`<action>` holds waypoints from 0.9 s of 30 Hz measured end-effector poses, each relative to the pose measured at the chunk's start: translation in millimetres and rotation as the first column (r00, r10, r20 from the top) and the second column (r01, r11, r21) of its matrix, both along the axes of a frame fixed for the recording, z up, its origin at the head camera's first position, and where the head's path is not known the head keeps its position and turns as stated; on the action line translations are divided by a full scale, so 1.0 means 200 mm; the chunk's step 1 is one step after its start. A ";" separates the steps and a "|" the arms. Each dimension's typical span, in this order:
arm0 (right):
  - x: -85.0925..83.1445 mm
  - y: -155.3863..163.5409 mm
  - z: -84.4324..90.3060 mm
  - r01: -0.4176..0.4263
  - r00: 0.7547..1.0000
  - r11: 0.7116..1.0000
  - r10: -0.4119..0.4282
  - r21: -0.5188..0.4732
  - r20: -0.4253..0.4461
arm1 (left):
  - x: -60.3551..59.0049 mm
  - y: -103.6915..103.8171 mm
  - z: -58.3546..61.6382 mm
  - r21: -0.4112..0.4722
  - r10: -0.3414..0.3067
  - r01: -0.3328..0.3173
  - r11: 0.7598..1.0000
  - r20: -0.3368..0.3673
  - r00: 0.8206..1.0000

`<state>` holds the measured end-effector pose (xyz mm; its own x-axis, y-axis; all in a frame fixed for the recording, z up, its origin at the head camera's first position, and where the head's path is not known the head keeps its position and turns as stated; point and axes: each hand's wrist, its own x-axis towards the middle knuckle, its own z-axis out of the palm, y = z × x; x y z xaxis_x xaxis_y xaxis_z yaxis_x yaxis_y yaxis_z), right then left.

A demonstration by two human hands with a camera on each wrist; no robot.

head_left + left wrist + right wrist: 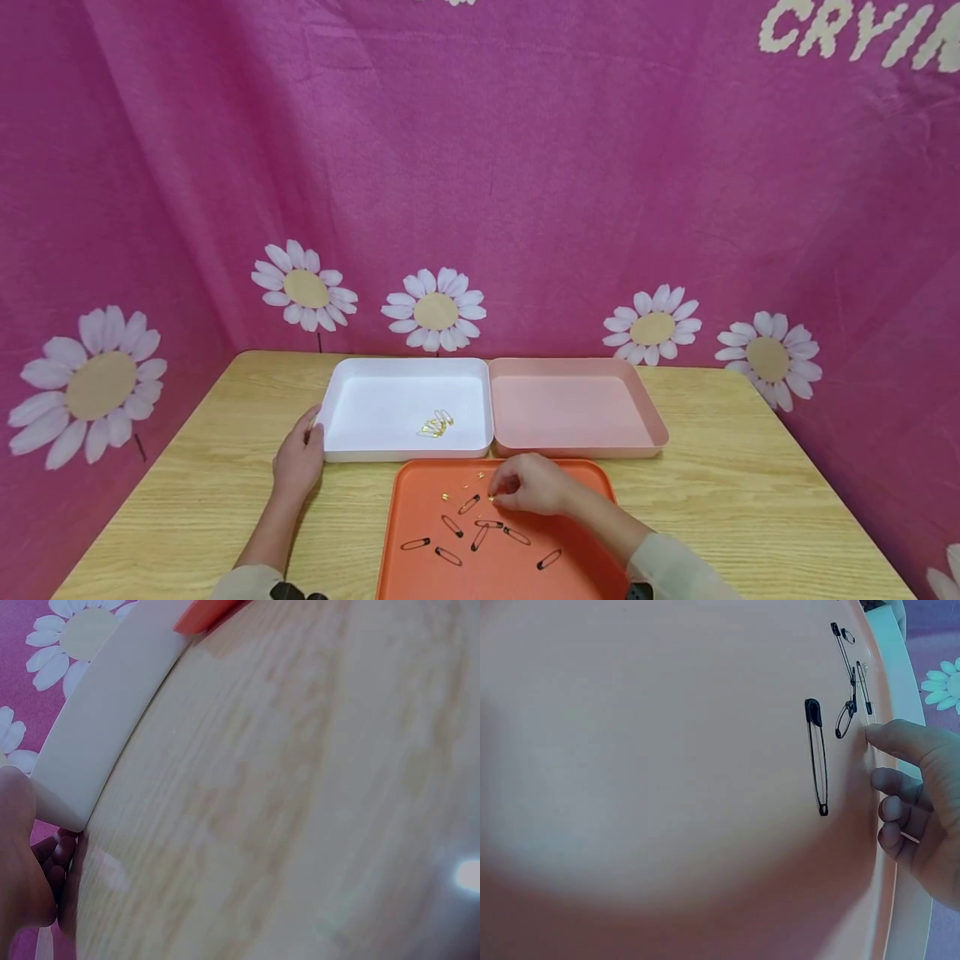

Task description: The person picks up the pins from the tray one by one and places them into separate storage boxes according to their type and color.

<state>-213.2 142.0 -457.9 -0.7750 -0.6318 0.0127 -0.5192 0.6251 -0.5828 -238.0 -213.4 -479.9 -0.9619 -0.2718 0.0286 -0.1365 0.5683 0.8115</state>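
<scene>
The right hand (531, 485) bends its fingers over a flat orange tray (408, 508). Its fingertips are right by a tiny gold bit (491, 498); I can't tell if they pinch it. Thin black safety pins (497, 525) lie near those fingertips. The left hand (298, 457) holds a shallow white box-shaped tray (390, 396) by its side. Shiny gold safety pins (435, 428) lie inside, right of its fingers.

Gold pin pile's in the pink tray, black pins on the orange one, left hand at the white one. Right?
Wrong tray: head view shows the gold pin pile in the white tray, not the pink tray. Black pins and left hand check out.
</scene>
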 end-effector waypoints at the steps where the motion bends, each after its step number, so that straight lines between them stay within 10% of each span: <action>1: 0.00 0.00 0.00 -0.006 1.000 1.000 0.006 0.009 -0.009 | 0.00 0.00 0.00 0.002 0.001 -0.001 1.000 0.000 1.000; 10: 0.00 -0.03 0.02 -0.016 1.000 0.996 0.016 0.085 -0.006 | 0.01 0.00 -0.01 -0.005 -0.002 0.002 1.000 0.018 1.000; 27: -0.01 0.00 0.07 0.205 0.929 0.953 -0.118 -0.223 0.351 | 0.00 -0.01 0.00 0.010 -0.002 0.002 1.000 0.019 1.000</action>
<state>-215.7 142.7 -443.2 -0.8533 -0.5074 -0.1202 -0.1741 0.4945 -0.8516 -238.5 -214.5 -479.0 -0.9627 -0.2703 0.0079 -0.1506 0.5602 0.8145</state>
